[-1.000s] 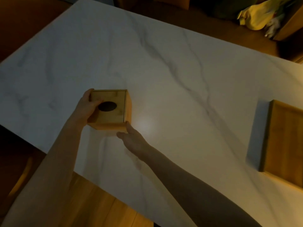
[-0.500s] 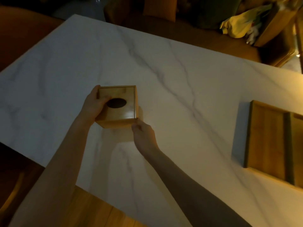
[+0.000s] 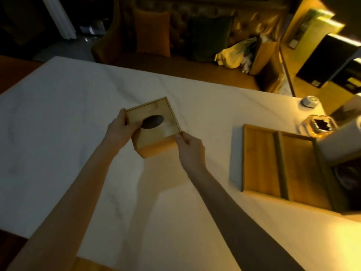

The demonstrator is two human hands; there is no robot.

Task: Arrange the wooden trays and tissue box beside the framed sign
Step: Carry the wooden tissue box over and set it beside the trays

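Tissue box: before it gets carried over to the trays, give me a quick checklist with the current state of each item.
1. Both hands on the tissue box: ok, left hand at its left edge, right hand at its near right corner.
2. Box level: not ok, it looks tilted.
3. Table between box and trays free of objects: ok.
4. Trays together: ok, side by side.
5. Framed sign located: cannot tell; objects at the right edge are blurred.
6. Tissues inside: cannot tell, the opening is dark.
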